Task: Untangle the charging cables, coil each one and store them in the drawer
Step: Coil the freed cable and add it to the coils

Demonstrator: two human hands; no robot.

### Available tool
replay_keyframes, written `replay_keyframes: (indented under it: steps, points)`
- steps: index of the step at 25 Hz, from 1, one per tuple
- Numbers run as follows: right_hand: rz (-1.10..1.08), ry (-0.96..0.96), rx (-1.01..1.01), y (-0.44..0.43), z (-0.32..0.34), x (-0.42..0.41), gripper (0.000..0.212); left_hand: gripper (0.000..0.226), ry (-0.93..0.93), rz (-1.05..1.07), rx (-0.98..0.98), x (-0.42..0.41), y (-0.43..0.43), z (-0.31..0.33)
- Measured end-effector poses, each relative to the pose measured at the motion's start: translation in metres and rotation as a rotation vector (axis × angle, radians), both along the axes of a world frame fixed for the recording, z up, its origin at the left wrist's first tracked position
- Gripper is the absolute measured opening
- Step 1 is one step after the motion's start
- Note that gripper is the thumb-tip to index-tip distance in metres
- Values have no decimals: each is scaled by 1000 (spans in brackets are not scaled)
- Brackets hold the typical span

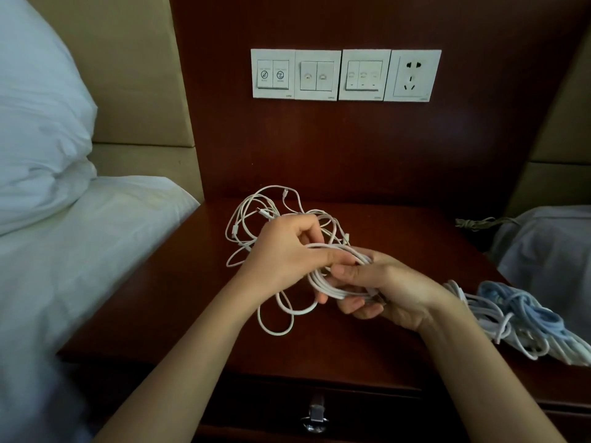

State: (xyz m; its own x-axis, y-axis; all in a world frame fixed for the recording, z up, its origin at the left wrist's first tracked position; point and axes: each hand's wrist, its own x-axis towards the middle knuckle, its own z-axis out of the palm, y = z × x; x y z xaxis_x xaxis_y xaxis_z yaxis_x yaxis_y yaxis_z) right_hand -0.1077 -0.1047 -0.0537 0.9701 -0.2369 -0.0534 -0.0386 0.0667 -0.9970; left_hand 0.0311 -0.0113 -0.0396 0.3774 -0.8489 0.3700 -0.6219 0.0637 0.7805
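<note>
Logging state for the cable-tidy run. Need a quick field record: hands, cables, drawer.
left hand: pinches a strand of the white coil
right hand: grips the white coil
loose tangle: white cables on the nightstand, behind the hands
side pile: blue and white cables at the nightstand's right edge
drawer: shut, contents hidden

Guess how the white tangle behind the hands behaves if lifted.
Probably floppy: the white tangle lies in slack, uneven loops on the nightstand. Likely snags: strands cross and run into the coil that the right hand grips. Thin, so likely light.
</note>
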Motion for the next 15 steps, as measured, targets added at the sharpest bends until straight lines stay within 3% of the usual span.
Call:
replay_keyframes:
  steps: [3, 5, 7, 10, 15]
  points:
    - [-31, -25, 0, -1, 2, -2, 30, 19, 271, -136, -17, 5, 4, 4]
    - [-71, -45, 15, 1, 3, -2, 32, 11, 316, -178, -57, 4, 5, 4]
    - [-161, -103, 83, 1, 3, 1, 32, 5, 270, -190, -94, 1, 3, 4]
    - [-286, -289, 323, -2, 5, 6, 40, 21, 207, -197, -129, -2, -2, -2]
    - [-429, -459, 571, -5, 6, 7, 41, 18, -5, -142, -224, -12, -12, -16]
